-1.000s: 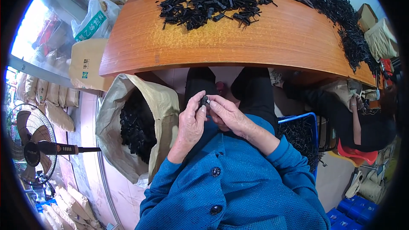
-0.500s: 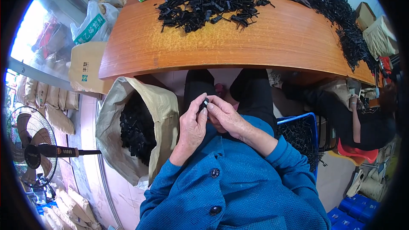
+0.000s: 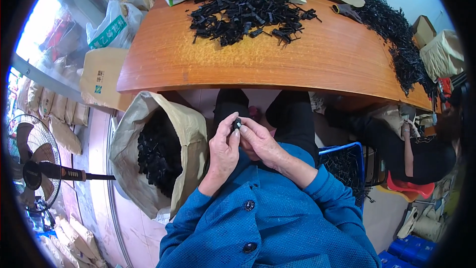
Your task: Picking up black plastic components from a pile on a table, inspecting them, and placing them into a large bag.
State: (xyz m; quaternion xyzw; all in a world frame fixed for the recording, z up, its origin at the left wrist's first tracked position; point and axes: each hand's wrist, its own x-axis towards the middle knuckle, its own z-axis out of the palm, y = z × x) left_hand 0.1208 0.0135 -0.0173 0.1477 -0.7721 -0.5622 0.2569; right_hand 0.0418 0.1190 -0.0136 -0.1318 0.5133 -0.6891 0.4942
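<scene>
Close together above my lap, my left hand (image 3: 224, 144) and my right hand (image 3: 260, 139) meet at the fingertips. Between them they pinch a small black plastic part (image 3: 237, 123) with a light spot on it; much of it is covered by the fingers. Left of my hands an open paper sack (image 3: 191, 134) stands on the floor, with many black plastic pieces (image 3: 157, 154) inside. In front, a pile of similar black parts (image 3: 243, 17) lies at the far side of the wooden table (image 3: 248, 69).
A second black heap (image 3: 391, 34) covers the table's right end. Right of my lap stands a blue crate (image 3: 362, 168) of black parts. A co-worker (image 3: 421, 149) sits farther right. On the left are a fan (image 3: 34, 168) and stacked paper sacks (image 3: 64, 134).
My fingers have shifted slightly around the small black part, and more of it shows now. The whole view has tilted a little; the piles and sack stay as they were.
</scene>
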